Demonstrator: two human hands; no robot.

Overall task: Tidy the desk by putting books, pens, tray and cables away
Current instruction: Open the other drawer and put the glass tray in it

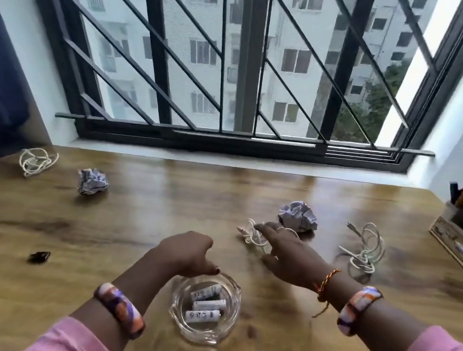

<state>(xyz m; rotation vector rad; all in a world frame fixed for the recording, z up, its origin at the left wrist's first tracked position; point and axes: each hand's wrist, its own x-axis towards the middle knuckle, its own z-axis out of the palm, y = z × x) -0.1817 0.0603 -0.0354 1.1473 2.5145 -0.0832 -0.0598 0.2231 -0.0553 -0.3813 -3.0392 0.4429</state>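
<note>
I'm on the cables: my right hand (289,252), fingers spread, rests on the small white cable (251,236) at one o'clock from the glass tray (207,309). My left hand (189,254), loosely curled and empty, hovers over the tray's far rim. Next, pinch and lift the cable.

Two hands (188,255) (291,254) over glass tray (181,323) and white cable (251,234) on wooden desk (139,214)

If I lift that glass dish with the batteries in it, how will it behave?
The glass dish looks thick, so probably heavy and rigid. The three batteries lie loose, so they would likely roll if tilted. Smooth glass may be slippery.
</note>
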